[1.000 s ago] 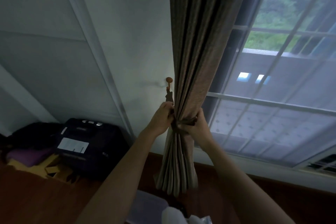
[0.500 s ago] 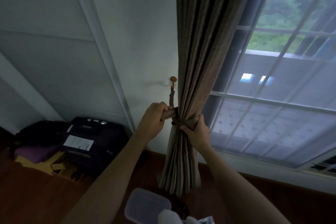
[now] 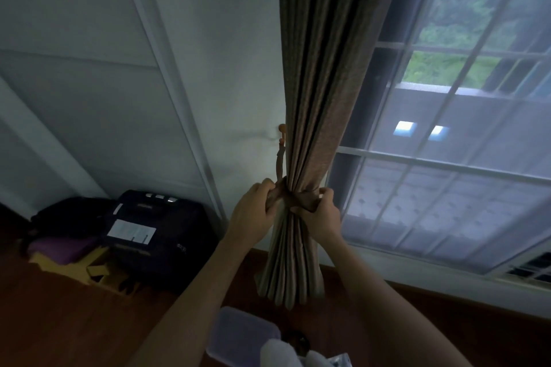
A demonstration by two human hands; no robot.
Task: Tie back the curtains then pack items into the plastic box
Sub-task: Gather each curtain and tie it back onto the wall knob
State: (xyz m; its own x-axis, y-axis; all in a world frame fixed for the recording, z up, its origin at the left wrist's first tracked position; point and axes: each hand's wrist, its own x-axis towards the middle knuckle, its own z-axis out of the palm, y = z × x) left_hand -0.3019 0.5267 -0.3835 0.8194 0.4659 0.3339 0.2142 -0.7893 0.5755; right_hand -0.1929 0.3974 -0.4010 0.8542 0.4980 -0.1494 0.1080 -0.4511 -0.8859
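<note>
Brown curtain (image 3: 316, 128) is bunched; left hand (image 3: 253, 208) and right hand (image 3: 323, 214) both grip the tieback (image 3: 301, 198). I'd cinch it snug before hooking onto the wall hook (image 3: 281, 128).

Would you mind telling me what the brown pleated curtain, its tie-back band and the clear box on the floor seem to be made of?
The brown pleated curtain looks like heavy woven cloth, matte, hanging in deep soft folds. The tie-back band seems to be matching brown fabric, since it creases where both hands pinch it. The clear box appears to be translucent plastic with rounded corners and a cloudy sheen, though it is dim and blurred.
</note>
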